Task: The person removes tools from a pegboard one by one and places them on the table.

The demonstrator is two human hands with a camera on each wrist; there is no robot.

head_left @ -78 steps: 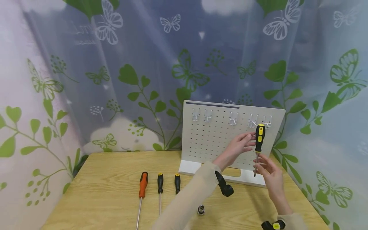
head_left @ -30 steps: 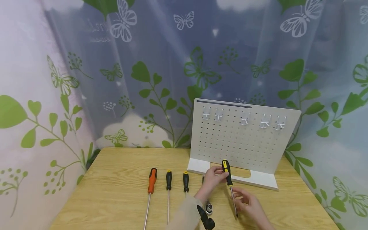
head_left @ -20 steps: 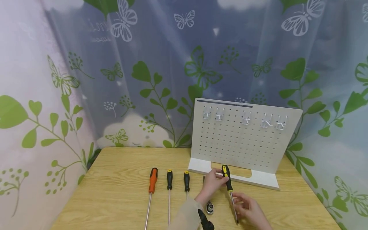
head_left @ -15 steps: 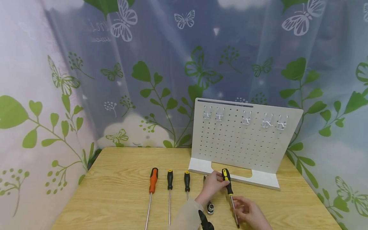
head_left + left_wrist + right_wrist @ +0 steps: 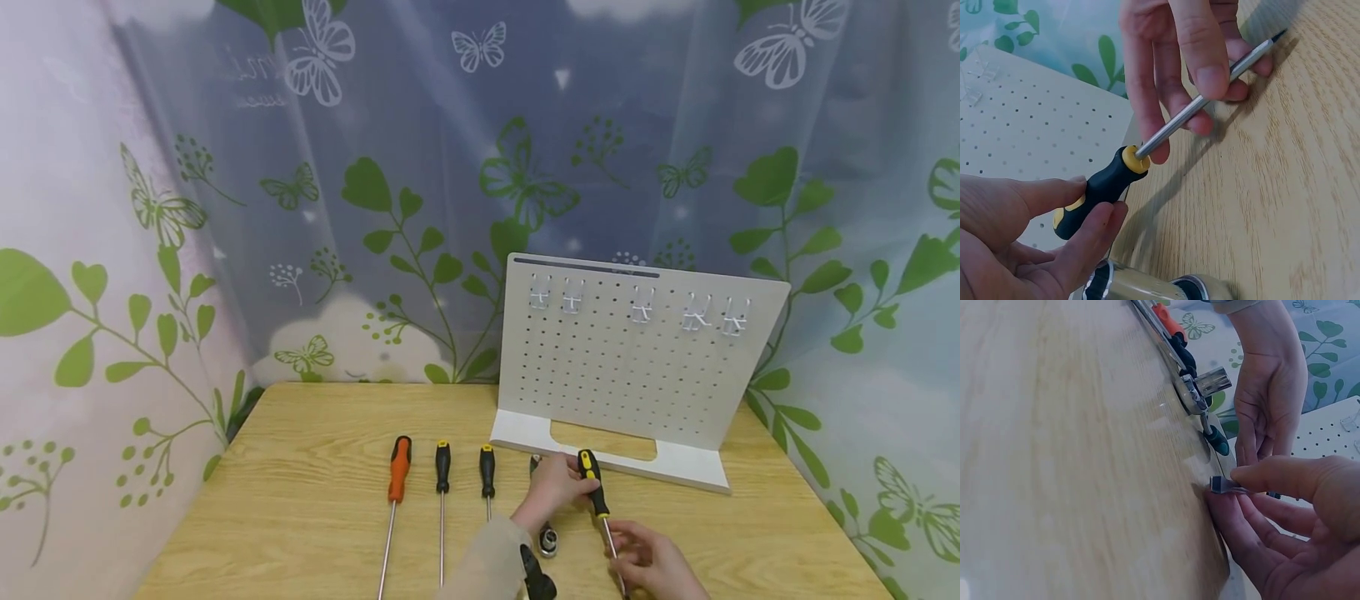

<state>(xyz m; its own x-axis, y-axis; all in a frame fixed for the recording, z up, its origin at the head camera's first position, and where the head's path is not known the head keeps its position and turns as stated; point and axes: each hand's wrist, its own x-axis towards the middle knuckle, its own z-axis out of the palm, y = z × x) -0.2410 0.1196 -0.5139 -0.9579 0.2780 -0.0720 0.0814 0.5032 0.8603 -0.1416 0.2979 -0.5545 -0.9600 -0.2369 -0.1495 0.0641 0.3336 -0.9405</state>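
Observation:
A flathead screwdriver (image 5: 595, 487) with a black and yellow handle is held by both hands just above the wooden table. My left hand (image 5: 557, 487) pinches its handle between thumb and fingers; the left wrist view shows the grip on the screwdriver handle (image 5: 1094, 197) plainly. Around the metal shaft (image 5: 1179, 122) are the thumb and fingers of my right hand (image 5: 651, 560). In the right wrist view, the flat blade tip (image 5: 1222, 485) pokes out past the right thumb. Beside the left hand lies a ratchet wrench (image 5: 548, 542), its middle hidden by that hand.
To the left lie an orange screwdriver (image 5: 401, 471) and two black-handled ones, a screwdriver (image 5: 442, 468) and another screwdriver (image 5: 487, 472), side by side on the table (image 5: 315, 500). A white pegboard (image 5: 615, 358) with several clear hooks (image 5: 642, 307) stands behind the hands.
Both hands have brought the screwdriver down from in front of the pegboard's right side, leftward and toward the table beside the ratchet wrench. Over the last half second it sinks slightly lower.

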